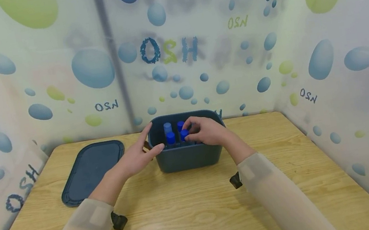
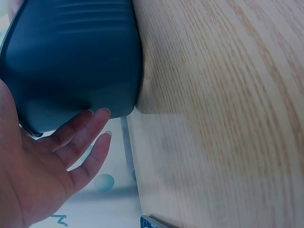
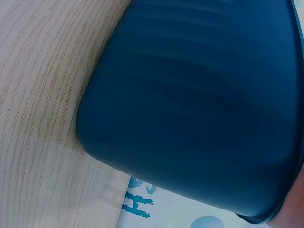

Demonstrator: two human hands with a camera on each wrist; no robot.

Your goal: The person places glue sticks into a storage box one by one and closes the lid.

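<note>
A dark blue plastic bin (image 1: pixel 189 157) stands on the table against the back wall. Inside it are several blue-capped bottles (image 1: pixel 170 137), their bodies mostly hidden by the front wall. My right hand (image 1: pixel 205 130) reaches over the rim and pinches the blue cap of the front right bottle (image 1: pixel 184 133). At the bin's left end is my left hand (image 1: pixel 136 156), thumb and index finger spread at the rim. In the left wrist view, its other fingers (image 2: pixel 83 137) lie loosely by the bin's end wall (image 2: pixel 80 61). The right wrist view shows mostly the bin's outer side (image 3: pixel 190 104).
A flat dark blue lid (image 1: pixel 93 171) with a raised edge lies on the wooden table (image 1: pixel 193 218), left of the bin. Behind and at both sides hang pale curtain-like walls (image 1: pixel 221 73) printed with blue and green drops. A small brown piece (image 1: pixel 146 146) shows behind the left hand.
</note>
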